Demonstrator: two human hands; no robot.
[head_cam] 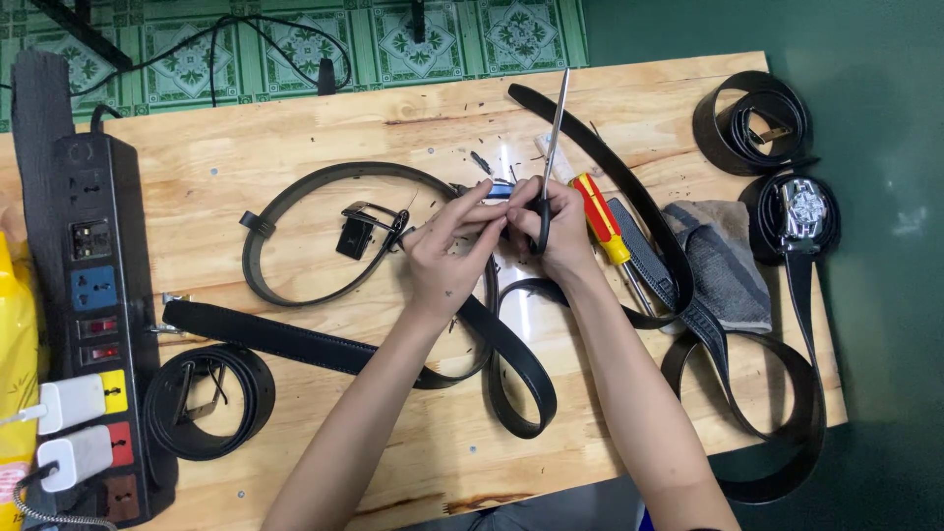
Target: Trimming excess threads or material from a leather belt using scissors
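Note:
My left hand (447,254) pinches the end of a black belt (295,226) that loops across the wooden table (295,128). My right hand (551,226) grips black-handled scissors (553,138), whose long blades point up and away from me. The two hands touch at the belt's end, where a small blue object (500,190) shows between the fingers. A metal buckle (369,228) lies on the belt just left of my left hand.
A red and yellow screwdriver (600,218) and a grey cloth (723,261) lie right of my hands. Coiled black belts sit at the far right (752,123), with a shiny buckle (801,208), and at lower left (208,401). A power strip (93,295) lines the left edge.

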